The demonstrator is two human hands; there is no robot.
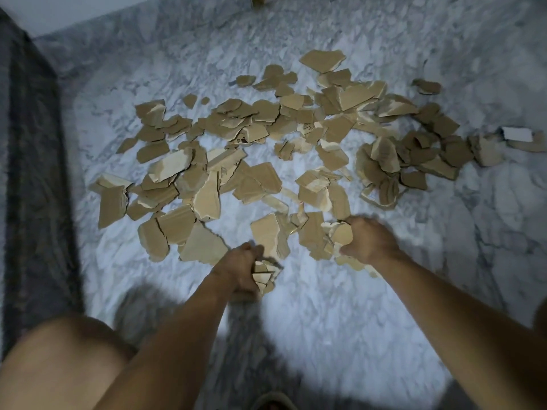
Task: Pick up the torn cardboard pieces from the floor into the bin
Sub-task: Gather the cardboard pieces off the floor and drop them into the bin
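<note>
At the far left a dark rug (32,173) runs along the marble floor (325,321), and your bare knee (59,359) fills the near left corner. Torn cardboard pieces (266,137) lie scattered across the floor from left to right, thickest in the middle, with a white scrap (517,134) at the far right edge. Your left hand (241,270) is closed around a small stack of pieces (265,276), near the centre. Just right of it, your right hand (368,239) is curled over a few pieces (340,233) at the near edge of the pile, gripping them. No bin is in view.
</note>
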